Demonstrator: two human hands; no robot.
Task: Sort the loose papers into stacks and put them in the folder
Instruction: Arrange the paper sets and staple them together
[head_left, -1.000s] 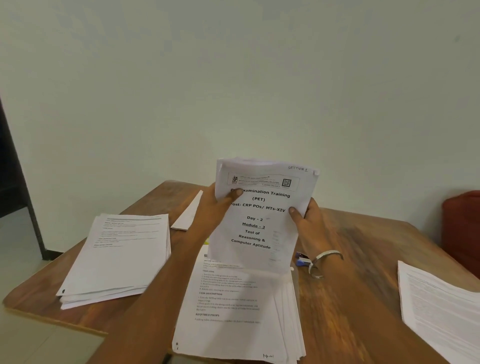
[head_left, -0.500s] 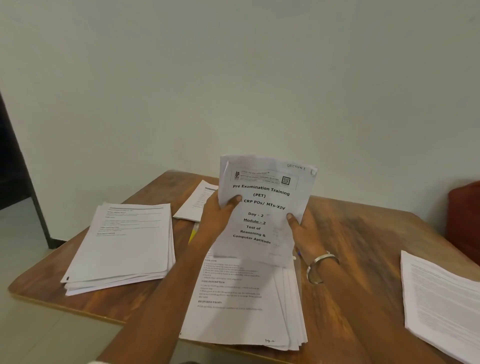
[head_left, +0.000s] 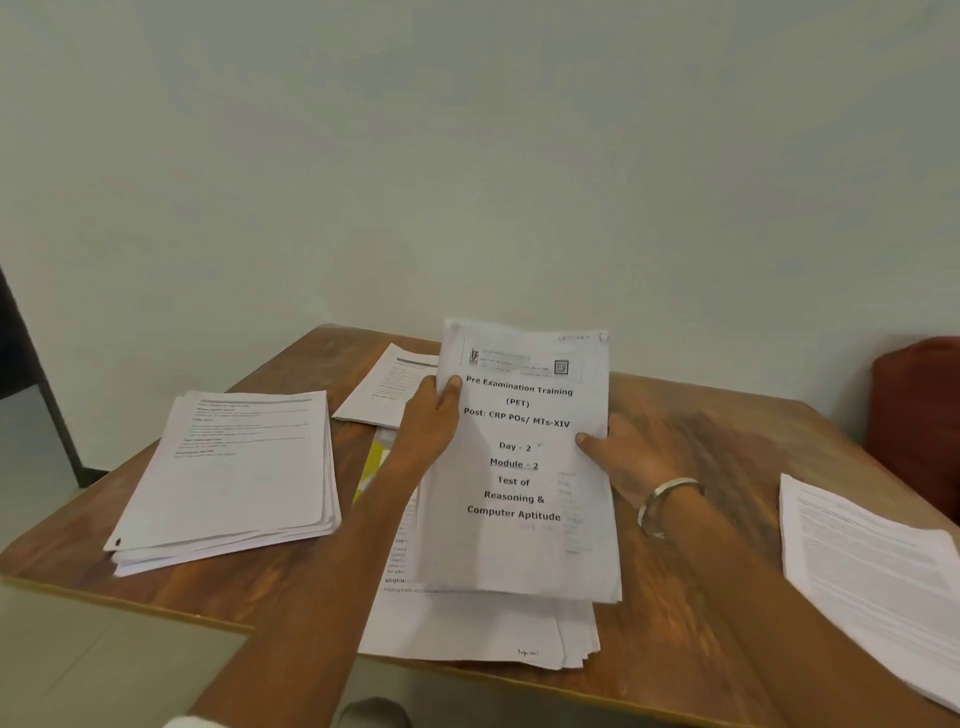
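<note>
I hold a stapled booklet (head_left: 519, 467) titled "Pre Examination Training" over the middle paper stack (head_left: 467, 634). My left hand (head_left: 431, 421) grips the booklet's left edge with the thumb on the front. My right hand (head_left: 618, 452), with a metal bangle on the wrist, grips its right edge. A second paper stack (head_left: 234, 478) lies on the left of the wooden table (head_left: 691, 649), a third (head_left: 878, 582) on the right, and a thin one (head_left: 384, 384) at the back. A yellow folder edge (head_left: 375, 460) shows under my left forearm.
A pale wall stands right behind the table. A red seat (head_left: 919, 415) is at the far right. A dark frame (head_left: 31, 364) stands at the left edge. The floor shows below the table's near edge.
The booklet has come down from upright and tilted flatter toward the middle stack, both hands still gripping it. The camera has tipped down a little.
</note>
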